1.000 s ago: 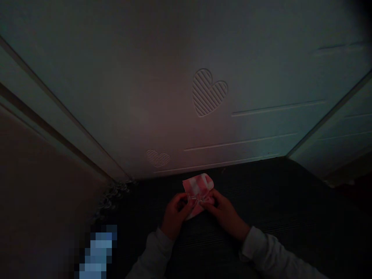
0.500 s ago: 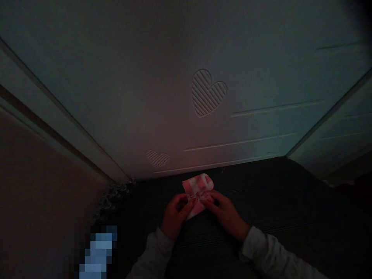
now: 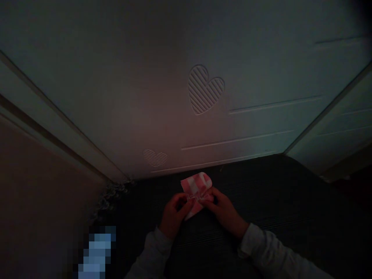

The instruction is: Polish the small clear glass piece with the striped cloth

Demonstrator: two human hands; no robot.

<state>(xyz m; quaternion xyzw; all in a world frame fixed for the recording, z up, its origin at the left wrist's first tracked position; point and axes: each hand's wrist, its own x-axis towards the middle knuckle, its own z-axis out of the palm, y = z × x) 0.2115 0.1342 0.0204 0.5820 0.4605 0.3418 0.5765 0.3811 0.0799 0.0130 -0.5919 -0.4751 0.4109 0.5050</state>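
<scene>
A pink and white checked cloth (image 3: 195,183) lies on the dark surface at the lower middle. Something small and clear, its shape hard to make out in the dim light, stretches across the cloth between my fingertips. My left hand (image 3: 175,213) pinches at the cloth's left edge, thumb and fingers closed. From the right, my right hand (image 3: 225,209) grips the other side, its thumb and index finger pressed together. The cloth's upper part rises beyond both hands, and its lower corner shows between them.
Behind the dark surface (image 3: 261,205) stands a pale panel (image 3: 157,89) with an engraved striped heart (image 3: 205,90) and a smaller one (image 3: 155,157). Grey ruffled trim (image 3: 112,193) lines the left edge. A bright pixelated patch (image 3: 97,252) is at the lower left.
The whole view has shifted slightly. Both hands keep nearly the same pose, and the clear thing now sits flatter against the cloth.
</scene>
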